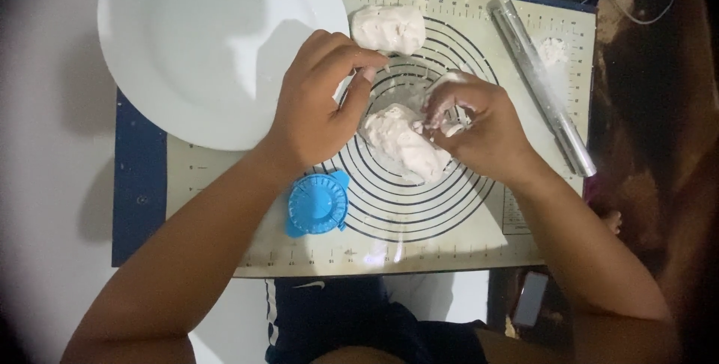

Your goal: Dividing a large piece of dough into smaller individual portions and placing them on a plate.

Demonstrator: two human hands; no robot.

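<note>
A lump of pale dough [401, 143] lies near the middle of a cream baking mat [449, 222] printed with dark rings. My right hand [479, 128] pinches the dough's right end with floury fingertips. My left hand [318, 105] hovers just left of the lump, fingers curled, holding nothing that I can see. A second dough piece [388, 29] rests at the mat's far edge, just beyond my left hand's fingertips.
A large white plate [202, 42] overlaps the mat's far left corner. A round blue dumpling press [318, 204] lies on the mat under my left wrist. A metal rolling pin [541, 83] runs diagonally along the right side. A phone [530, 298] sits below the table's near edge.
</note>
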